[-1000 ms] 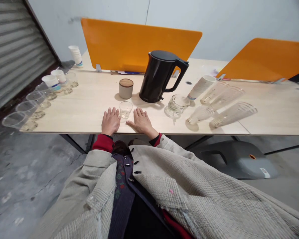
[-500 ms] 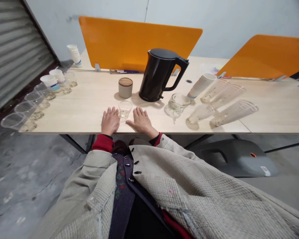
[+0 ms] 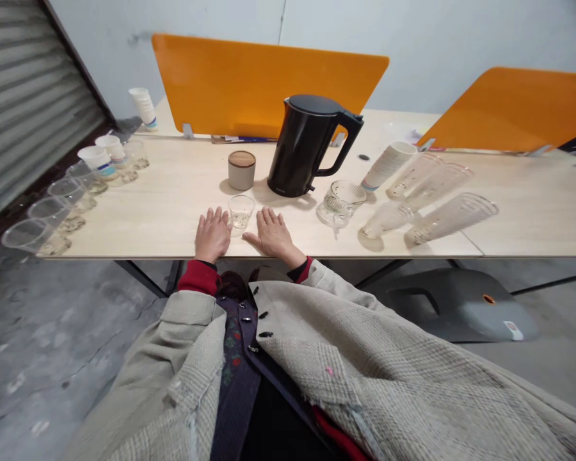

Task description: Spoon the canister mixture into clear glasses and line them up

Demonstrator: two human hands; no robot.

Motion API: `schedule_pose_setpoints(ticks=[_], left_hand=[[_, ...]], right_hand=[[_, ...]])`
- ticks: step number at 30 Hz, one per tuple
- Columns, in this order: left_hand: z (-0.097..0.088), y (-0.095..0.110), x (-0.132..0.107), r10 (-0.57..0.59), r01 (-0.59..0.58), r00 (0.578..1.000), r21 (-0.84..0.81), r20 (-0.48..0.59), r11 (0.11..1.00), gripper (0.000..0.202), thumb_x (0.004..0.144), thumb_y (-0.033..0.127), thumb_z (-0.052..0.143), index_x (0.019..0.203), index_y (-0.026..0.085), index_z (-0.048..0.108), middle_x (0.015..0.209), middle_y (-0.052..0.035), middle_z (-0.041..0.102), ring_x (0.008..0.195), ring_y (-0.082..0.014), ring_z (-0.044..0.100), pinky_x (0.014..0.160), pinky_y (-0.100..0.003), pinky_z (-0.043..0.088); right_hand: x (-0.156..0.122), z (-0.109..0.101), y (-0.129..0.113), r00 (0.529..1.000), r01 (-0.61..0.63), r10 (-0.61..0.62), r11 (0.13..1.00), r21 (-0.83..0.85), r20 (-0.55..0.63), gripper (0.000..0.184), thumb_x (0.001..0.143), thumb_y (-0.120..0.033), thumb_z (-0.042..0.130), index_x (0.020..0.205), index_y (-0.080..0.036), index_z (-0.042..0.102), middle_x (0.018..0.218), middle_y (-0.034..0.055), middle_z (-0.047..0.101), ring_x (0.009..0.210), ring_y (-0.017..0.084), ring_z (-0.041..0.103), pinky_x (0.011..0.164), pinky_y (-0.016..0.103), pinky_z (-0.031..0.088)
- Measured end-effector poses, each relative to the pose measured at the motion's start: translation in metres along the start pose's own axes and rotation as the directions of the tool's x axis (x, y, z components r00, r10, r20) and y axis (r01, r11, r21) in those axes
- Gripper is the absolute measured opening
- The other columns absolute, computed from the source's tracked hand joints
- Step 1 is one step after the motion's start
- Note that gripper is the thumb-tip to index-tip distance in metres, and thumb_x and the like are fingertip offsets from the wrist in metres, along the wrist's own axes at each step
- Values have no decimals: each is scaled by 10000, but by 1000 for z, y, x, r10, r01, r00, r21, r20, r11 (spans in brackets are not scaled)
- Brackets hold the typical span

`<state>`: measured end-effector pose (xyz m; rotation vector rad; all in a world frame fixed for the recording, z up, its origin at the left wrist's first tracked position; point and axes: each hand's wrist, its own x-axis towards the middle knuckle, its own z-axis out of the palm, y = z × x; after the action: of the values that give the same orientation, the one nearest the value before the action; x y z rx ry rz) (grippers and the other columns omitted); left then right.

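Observation:
My left hand [image 3: 213, 234] lies flat on the table, palm down, with its fingers stretched out and nothing in it. Flat on the other side of a small clear plastic cup [image 3: 240, 212] rests my right hand [image 3: 272, 233], thumb pointing toward the cup. The cup stands upright between both hands, with dark specks near its bottom. Behind it is a grey canister [image 3: 241, 174] with a wooden lid. A black electric kettle [image 3: 300, 147] stands farther back, its handle to the right. Right of my right hand sits a ribbed glass bowl-like vessel [image 3: 343, 200].
Clear and paper cups [image 3: 52, 211] line the table's left end, with a paper cup stack [image 3: 144, 109] behind. On the right lean another paper cup stack [image 3: 391, 164] and several clear cup stacks [image 3: 451, 218]. Orange dividers [image 3: 269, 83] edge the back. A grey plastic object [image 3: 461, 304] is below.

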<state>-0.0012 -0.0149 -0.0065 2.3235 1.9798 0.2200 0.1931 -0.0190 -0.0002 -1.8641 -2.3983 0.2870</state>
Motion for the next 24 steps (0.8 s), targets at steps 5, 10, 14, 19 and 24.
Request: schedule_pose_setpoints(ticks=[5,10,14,19,24], left_hand=[[3,-2,1,-2,2,1000,-2,-13,1000,643,1120,374,252,1696,162,444,1817,-124,360,1712,-346,270,1398,-571,222],[1,0,0,-2,2,1000,1,-12,1000,650,1118,360,245,1693,132,445,1817,-140,351,1712,-353,268,1398,-575,226],[-1,2,-1,-6,6,1000,5,-3,1000,657,1120,357,241,1700,111,428,1824,-136,338,1714,-362,255,1403,-563,215],[0,0,0,1,-1,1000,-3,-10,1000,648,1123,365,247,1696,132,438,1821,-134,345,1712,-357,263,1400,-576,221],[0,0,0,-7,7,1000,1,0,1000,641,1127,364,254,1698,134,433,1824,-130,340,1714,-350,259,1403,-558,214]], right_hand=[[2,3,2,1000,4,-4,1000,3,-3,980,1094,-695,382,1735,34,246,1838,271,170,1743,377,136,1405,571,107],[3,6,3,1000,11,-11,1000,-6,-17,980,1090,-695,383,1730,36,261,1835,274,176,1740,383,146,1403,571,111],[3,5,3,1000,11,-11,1000,-2,-11,977,1090,-682,407,1732,38,254,1837,273,172,1740,388,139,1403,574,111],[4,6,4,1000,11,-11,1000,-3,-19,965,1093,-681,392,1734,28,260,1837,268,172,1742,382,139,1404,572,111],[4,7,4,1000,12,-12,1000,-9,-19,977,1088,-693,410,1733,26,263,1837,270,177,1740,383,145,1402,569,116]])
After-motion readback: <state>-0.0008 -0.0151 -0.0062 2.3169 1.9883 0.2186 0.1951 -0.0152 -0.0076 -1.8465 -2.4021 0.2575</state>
